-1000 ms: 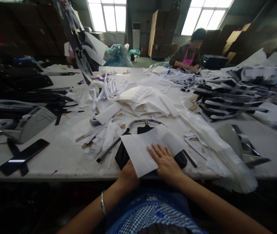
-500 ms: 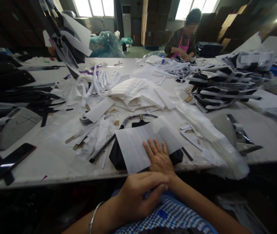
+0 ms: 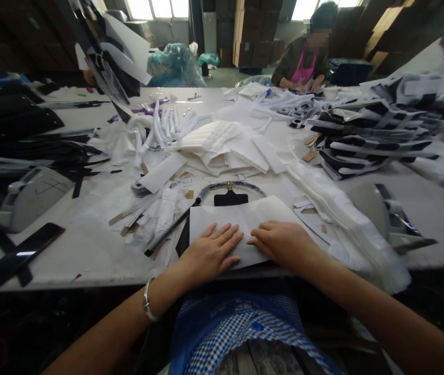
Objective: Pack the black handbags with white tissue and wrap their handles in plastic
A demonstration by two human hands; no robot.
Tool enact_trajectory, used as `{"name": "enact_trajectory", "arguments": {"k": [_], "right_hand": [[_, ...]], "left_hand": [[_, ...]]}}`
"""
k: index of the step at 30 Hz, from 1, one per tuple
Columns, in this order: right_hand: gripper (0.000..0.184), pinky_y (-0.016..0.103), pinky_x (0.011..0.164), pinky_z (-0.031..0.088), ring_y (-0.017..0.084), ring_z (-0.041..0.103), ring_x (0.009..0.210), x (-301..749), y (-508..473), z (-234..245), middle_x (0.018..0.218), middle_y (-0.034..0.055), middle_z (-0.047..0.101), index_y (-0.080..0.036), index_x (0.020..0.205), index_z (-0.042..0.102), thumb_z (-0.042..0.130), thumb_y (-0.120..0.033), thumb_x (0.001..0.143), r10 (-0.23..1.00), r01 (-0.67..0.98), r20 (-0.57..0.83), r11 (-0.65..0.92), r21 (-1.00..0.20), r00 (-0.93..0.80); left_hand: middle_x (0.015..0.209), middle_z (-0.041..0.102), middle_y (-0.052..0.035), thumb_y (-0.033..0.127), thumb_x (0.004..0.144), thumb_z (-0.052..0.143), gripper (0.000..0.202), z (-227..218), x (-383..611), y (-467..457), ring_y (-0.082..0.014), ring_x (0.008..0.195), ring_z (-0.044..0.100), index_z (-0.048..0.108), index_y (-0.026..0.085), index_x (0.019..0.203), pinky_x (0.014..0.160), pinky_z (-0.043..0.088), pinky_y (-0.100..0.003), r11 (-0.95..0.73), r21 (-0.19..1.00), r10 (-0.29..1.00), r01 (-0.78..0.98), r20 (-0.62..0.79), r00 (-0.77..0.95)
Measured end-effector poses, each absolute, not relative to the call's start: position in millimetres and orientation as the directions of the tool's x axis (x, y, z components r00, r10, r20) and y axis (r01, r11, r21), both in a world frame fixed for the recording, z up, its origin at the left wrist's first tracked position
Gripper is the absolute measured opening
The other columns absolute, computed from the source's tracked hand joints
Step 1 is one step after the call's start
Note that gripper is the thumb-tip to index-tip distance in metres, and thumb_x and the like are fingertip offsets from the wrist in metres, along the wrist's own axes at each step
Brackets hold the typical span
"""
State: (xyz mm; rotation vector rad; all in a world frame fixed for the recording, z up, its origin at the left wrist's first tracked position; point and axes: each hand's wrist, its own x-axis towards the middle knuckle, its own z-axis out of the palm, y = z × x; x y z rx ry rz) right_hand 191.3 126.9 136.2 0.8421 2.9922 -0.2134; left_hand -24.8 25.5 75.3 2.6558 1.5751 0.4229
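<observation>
A white sheet [image 3: 241, 216] lies over a black handbag [image 3: 182, 242] at the table's near edge. The bag's plastic-wrapped handle [image 3: 216, 186] and a black tab [image 3: 231, 198] with gold-coloured hardware show beyond the sheet's far edge; most of the bag is hidden. My left hand [image 3: 214, 252] rests flat on the sheet's left half, fingers stretched out. On the right half, my right hand [image 3: 284, 242] presses down with its fingers slightly bent, pointing left. Neither hand grasps anything.
White paper pieces [image 3: 210, 140] and scraps [image 3: 163, 208] cover the middle. A phone [image 3: 22, 254] and a tape dispenser [image 3: 36, 198] lie left; another dispenser [image 3: 391, 213] and a long white bundle [image 3: 346, 224] lie right. A co-worker [image 3: 303, 62] sits opposite.
My left hand has moved from above my right wrist onto the sheet. My right hand has shifted right across it. The sheet lies straighter, and more of the black tab shows.
</observation>
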Motion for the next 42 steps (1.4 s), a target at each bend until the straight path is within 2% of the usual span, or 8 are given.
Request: {"name": "enact_trajectory", "arguments": {"k": [2,4,7,13,17,21,25,42], "right_hand": [[0.029,0.039,0.087,0.054,0.025,0.069,0.094,186,136,129,0.096,0.0111,0.074,-0.016,0.102,0.073,0.050,-0.035,0.101,0.410,0.410,-0.016,0.907,-0.098,-0.912],[0.033,0.045,0.105,0.045,0.026,0.063,0.116,185,139,116,0.121,0.0137,0.070,-0.016,0.124,0.066,0.052,-0.033,0.100,0.339,0.327,0.074,0.935,-0.135,-0.938],[0.047,0.053,0.117,0.032,0.029,0.045,0.139,189,133,98,0.147,0.0143,0.053,-0.016,0.144,0.051,0.050,-0.037,0.101,0.377,0.354,0.124,0.919,-0.174,-0.918],[0.053,0.054,0.119,0.030,0.029,0.041,0.143,187,127,81,0.150,0.0138,0.050,-0.016,0.148,0.047,0.044,-0.043,0.103,0.386,0.374,0.035,0.910,-0.177,-0.922],[0.054,0.057,0.119,0.030,0.031,0.038,0.144,187,128,72,0.153,0.0142,0.047,-0.013,0.148,0.046,0.046,-0.041,0.102,0.375,0.362,0.028,0.909,-0.205,-0.927],[0.047,0.057,0.118,0.032,0.029,0.043,0.142,195,121,57,0.148,0.0137,0.053,-0.017,0.146,0.049,0.050,-0.032,0.101,0.398,0.343,0.168,0.896,-0.282,-0.902],[0.040,0.054,0.117,0.035,0.025,0.055,0.131,202,116,47,0.135,0.0099,0.065,-0.022,0.138,0.058,0.054,-0.027,0.099,0.409,0.286,0.343,0.890,-0.357,-0.846],[0.049,0.055,0.121,0.022,0.029,0.050,0.132,168,126,97,0.140,0.0149,0.059,-0.013,0.142,0.051,0.045,-0.039,0.101,0.364,0.358,-0.005,0.916,-0.182,-0.932]], "left_hand": [[0.156,0.042,-0.0122,0.045,0.105,0.035,0.054,79,-34,28,-0.0244,0.142,0.044,0.038,0.017,0.151,0.117,0.034,-0.044,-0.511,0.161,0.856,0.844,0.184,0.483],[0.156,0.041,-0.0127,0.043,0.105,0.035,0.054,79,-43,30,-0.0235,0.142,0.043,0.035,0.017,0.153,0.117,0.034,-0.042,-0.534,0.162,0.845,0.830,0.146,0.515],[0.156,0.042,-0.0121,0.039,0.106,0.035,0.051,80,-50,32,-0.0217,0.143,0.042,0.034,0.018,0.153,0.118,0.032,-0.041,-0.560,0.173,0.829,0.811,0.100,0.551],[0.151,0.049,-0.0139,0.018,0.103,0.036,0.043,88,-39,33,-0.0223,0.140,0.046,0.044,0.016,0.146,0.119,0.029,-0.045,-0.527,0.114,0.850,0.842,0.048,0.525],[0.153,0.046,-0.0129,0.011,0.098,0.042,0.045,77,-36,28,-0.0224,0.144,0.040,0.049,0.013,0.142,0.119,0.035,-0.043,-0.567,0.198,0.823,0.799,0.120,0.555],[0.154,0.047,-0.0092,0.007,0.092,0.043,0.054,49,-42,16,-0.0206,0.144,0.040,0.049,0.019,0.144,0.117,0.040,-0.042,-0.535,0.323,0.844,0.780,0.230,0.484],[0.153,0.047,-0.0086,0.006,0.094,0.040,0.054,35,-42,4,-0.0213,0.144,0.040,0.047,0.019,0.146,0.117,0.041,-0.044,-0.497,0.318,0.861,0.808,0.297,0.413],[0.149,0.053,-0.0099,0.004,0.095,0.036,0.053,47,-54,7,-0.0204,0.138,0.049,0.048,0.018,0.144,0.113,0.046,-0.044,-0.476,0.213,0.873,0.853,0.231,0.429]]}}
